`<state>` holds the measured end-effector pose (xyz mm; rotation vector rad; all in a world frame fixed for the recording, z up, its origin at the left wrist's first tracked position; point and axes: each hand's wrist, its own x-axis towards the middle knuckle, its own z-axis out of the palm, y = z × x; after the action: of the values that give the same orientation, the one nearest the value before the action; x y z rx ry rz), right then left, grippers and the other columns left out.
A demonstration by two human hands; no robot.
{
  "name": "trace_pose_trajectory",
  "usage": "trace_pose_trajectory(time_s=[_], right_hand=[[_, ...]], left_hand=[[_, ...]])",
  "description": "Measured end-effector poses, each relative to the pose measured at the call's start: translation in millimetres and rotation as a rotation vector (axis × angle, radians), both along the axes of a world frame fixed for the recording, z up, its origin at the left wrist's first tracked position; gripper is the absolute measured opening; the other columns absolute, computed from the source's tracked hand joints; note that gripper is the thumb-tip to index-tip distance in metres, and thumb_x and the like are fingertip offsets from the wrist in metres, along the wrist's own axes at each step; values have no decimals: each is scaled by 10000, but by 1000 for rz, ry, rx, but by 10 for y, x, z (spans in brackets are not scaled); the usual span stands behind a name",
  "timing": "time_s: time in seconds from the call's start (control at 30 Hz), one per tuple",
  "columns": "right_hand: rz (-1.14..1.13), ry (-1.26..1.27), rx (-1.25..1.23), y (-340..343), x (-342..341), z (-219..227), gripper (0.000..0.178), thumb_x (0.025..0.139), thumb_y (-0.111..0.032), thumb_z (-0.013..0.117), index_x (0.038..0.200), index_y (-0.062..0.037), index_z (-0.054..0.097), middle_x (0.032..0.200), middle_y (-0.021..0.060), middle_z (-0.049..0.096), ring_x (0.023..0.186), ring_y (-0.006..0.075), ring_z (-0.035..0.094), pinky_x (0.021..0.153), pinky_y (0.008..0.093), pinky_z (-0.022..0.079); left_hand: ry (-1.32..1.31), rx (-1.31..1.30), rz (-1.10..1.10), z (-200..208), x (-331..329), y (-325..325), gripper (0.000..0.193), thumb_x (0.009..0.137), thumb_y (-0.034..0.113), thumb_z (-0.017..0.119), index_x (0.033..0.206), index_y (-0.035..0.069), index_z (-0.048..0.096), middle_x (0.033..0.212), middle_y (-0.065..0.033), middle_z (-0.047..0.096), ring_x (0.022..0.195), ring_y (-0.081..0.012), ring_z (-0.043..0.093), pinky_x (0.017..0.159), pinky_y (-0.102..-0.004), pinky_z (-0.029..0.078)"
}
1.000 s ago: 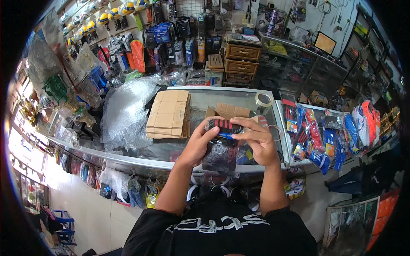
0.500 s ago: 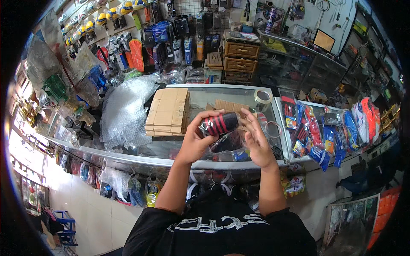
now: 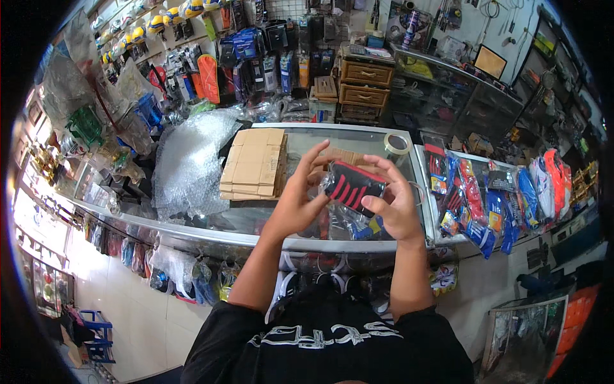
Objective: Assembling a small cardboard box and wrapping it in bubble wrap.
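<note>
Head view shows the striped packet [image 3: 351,186] between the right hand [image 3: 400,214], grasping it, and the loosely open left hand [image 3: 295,206].

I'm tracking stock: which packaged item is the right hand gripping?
The black packet with red stripes: the right hand holds it up, while the bright packets lie heaped further right, untouched.

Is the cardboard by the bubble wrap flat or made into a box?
Flat: the cardboard lies on the counter in a low stack, its layered edges showing.
</note>
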<state>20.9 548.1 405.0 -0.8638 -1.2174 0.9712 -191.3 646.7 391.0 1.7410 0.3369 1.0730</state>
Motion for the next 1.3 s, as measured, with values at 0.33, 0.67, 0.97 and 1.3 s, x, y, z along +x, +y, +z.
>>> trace_pose_trajectory(time_s=[0.33,0.67,0.97,1.3], right_hand=[[-162,-121,250,508,225,-284,451,1032,-100,727,1452,-24,581,1480,110,609,1322,192,624,1139,355,499],[-326,-458,360,723,317,-388,287,1082,-127,665,1353,-37,644,1455,147,592,1397,281,574,1192,408,433],[-307,-611,192,700,358,-583,301,1097,-132,614,1383,-42,645,1389,149,604,1378,318,576,1191,416,427],[-108,-562,85,596,413,-513,533,1022,25,633,1545,-70,591,1427,127,574,1393,280,559,1239,398,395]], left_hand=[[3,11,-123,-193,92,424,782,1058,427,676,1696,77,390,1645,-174,493,1533,-306,467,1274,-455,351],[189,-100,83,-216,267,548,630,1092,193,682,1663,103,431,1339,-172,692,1252,-252,670,1098,-402,527],[263,126,248,-738,326,608,581,1078,167,679,1615,61,486,1307,-218,700,1211,-257,692,1046,-395,559],[-46,19,81,-1188,302,614,575,1029,151,648,1565,2,504,1639,-189,481,1506,-312,499,1287,-447,355]])
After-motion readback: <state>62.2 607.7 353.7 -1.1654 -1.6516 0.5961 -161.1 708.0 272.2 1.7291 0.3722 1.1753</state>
